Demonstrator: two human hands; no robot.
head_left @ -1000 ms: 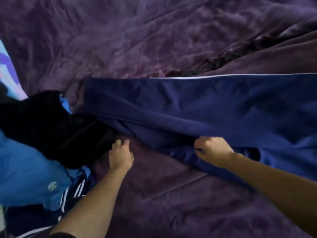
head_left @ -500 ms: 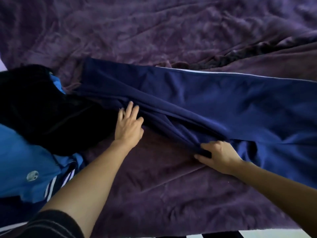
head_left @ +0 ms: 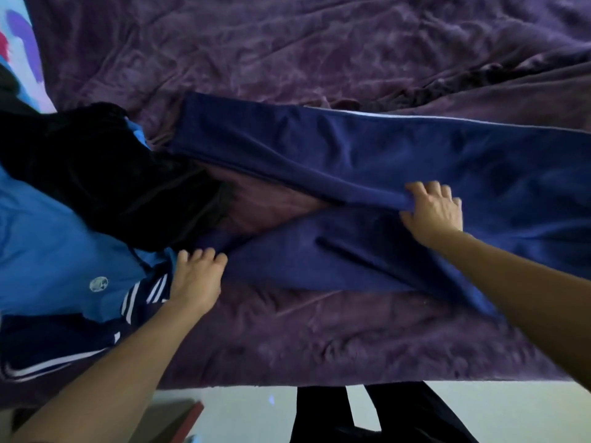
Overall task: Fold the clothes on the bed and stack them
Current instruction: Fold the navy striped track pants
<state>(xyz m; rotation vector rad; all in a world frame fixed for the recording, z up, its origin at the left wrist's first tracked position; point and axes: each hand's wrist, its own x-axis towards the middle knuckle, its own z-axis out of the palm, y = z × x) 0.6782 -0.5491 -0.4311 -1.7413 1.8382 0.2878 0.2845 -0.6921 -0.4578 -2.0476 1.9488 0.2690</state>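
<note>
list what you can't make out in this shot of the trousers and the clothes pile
- Navy trousers: waistband, cut off by the head view's right edge.
- Black garment: type unclear, crumpled and too dark.
- Blue top: cut off at left, partly under the black garment.
- Left hand: fingers blurred, grip unclear.

Navy track pants [head_left: 399,155] lie flat on the bed — legs splayed apart.

We see the track pants [head_left: 399,148] in navy blue with a thin white stripe along their 12 o'clock edge. The bed cover [head_left: 287,49] is plain purple. At 9 o'clock lie a black garment [head_left: 96,174], a bright blue jacket [head_left: 48,251] and a navy piece with white stripes [head_left: 140,295].
</note>
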